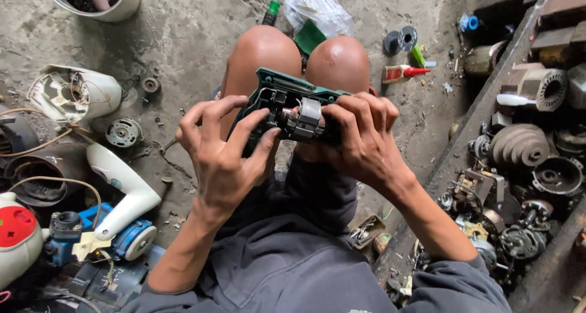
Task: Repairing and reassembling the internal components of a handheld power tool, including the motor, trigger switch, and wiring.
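I hold an opened teal power-tool housing (278,84) over my knees, its inside facing me. A small motor with a grey metal part (308,114) sits in the shell. My left hand (223,151) grips the housing's left side, thumb pressing near the motor. My right hand (360,136) wraps the right end, fingers curled over the shell beside the grey part. The lower half of the housing is hidden behind both hands.
Concrete floor. At the left lie a white appliance shell (64,93), a small round motor (124,132), a white handle (122,188) and blue tool parts (131,240). A shelf of motor stators and gears (525,148) runs along the right. A red-tipped glue bottle (403,73) and a plastic bag (317,7) lie beyond my knees.
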